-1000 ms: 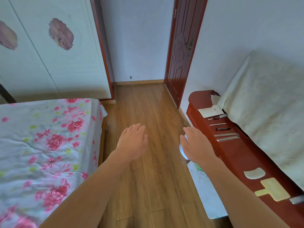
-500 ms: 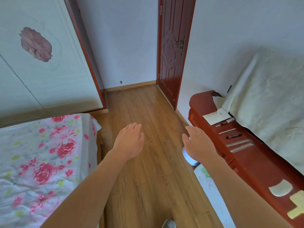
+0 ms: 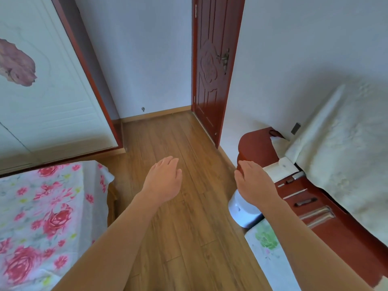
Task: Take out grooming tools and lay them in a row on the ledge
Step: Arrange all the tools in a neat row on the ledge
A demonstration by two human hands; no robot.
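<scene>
2 hands out palm-down over the wood floor (image 3: 184,232) — left hand (image 3: 162,181), right hand (image 3: 255,183), fingers relaxed, holding nothing. Grooming tools (image 3: 305,201) lie in a row on the red ledge (image 3: 256,143), just right of the right hand.

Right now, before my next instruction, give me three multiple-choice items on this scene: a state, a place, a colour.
1. The left hand and right hand are: A both fists; B both open and empty; C each pinching something.
2. The grooming tools lie: A on the ledge, right of the right hand; B between the hands; C in the left hand.
3. The door is: A white; B green; C dark red.
Answers: B, neither hand curls round anything; A, they sit on the red wood; C, its panels are dark red.
</scene>
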